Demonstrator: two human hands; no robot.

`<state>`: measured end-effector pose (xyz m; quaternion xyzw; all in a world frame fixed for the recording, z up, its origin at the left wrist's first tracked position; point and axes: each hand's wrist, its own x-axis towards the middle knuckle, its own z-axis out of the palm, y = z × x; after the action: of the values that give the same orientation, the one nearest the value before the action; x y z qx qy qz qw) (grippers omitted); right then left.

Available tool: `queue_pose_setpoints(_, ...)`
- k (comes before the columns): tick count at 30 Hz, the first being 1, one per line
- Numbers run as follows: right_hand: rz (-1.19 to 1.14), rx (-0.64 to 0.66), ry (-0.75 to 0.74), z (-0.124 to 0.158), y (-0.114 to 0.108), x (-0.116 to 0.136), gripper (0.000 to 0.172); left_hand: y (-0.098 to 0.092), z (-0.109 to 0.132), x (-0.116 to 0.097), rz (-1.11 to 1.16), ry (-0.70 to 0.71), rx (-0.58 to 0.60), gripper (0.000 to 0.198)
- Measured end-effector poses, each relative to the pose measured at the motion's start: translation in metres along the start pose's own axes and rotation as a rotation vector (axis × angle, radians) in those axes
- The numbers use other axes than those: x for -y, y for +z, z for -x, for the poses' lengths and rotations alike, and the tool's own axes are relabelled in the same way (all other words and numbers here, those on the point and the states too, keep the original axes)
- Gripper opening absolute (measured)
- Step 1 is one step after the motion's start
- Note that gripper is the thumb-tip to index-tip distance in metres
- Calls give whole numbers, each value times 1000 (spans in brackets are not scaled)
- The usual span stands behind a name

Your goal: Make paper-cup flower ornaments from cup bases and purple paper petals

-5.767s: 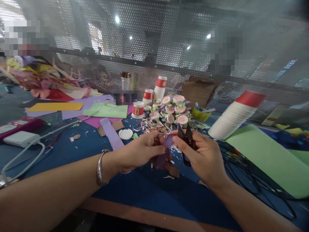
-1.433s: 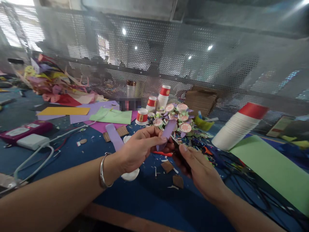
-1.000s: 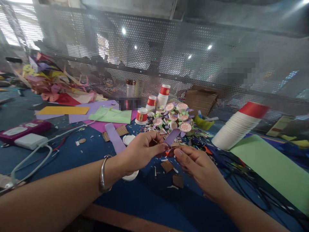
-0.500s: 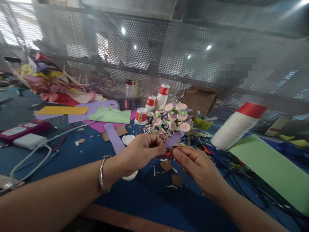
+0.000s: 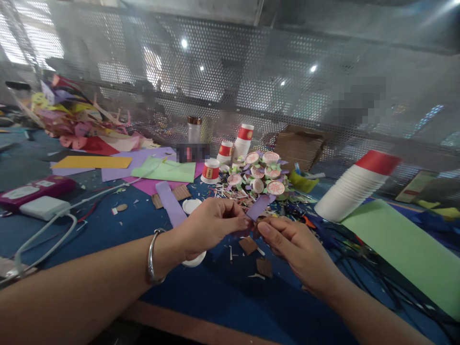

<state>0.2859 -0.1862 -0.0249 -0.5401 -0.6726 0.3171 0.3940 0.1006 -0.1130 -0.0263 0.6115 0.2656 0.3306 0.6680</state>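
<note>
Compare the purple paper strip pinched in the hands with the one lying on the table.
The held purple strip is raised, slanting up to the right, pinched by the left hand; the table purple strip lies flat on the blue table. The held purple strip shows shorter, its lower end hidden by fingers; the table purple strip shows longer. Both are light purple paper.

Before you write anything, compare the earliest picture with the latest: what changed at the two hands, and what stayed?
The purple strip, which hung down from the left hand, now points up and rightward, still pinched there. The right hand has sunk lower; the black snips it held upright no longer show. The stacked cups, green sheet and cup flowers lie unmoved.
</note>
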Motion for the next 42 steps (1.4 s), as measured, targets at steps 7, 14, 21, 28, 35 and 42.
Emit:
queue_pose_setpoints(7, -13, 20, 27, 0, 0, -5, 47, -2, 1, -3, -4, -27, 19, 20)
queue_pose_setpoints(14, -21, 26, 31, 1, -1, -3, 48, -4, -2, 1, 80, 40, 21, 31)
queue_pose_setpoints(21, -3, 61, 67, 1, 0, -4, 47, -5, 5, -4, -163, 286, 79, 33)
queue_pose_setpoints(28, 47, 44, 55, 0, 1, -3, 46, -4, 9, -13, -568, 321, 89, 32)
queue_pose_setpoints(35, 47, 57, 45, 0, 1, -2, 48, -6, 9, -11, -605, 363, 96, 37)
queue_pose_setpoints(42, -155, 60, 147, 2, 2, -2, 49, -5, 9, -8, -540, 393, 98, 37)
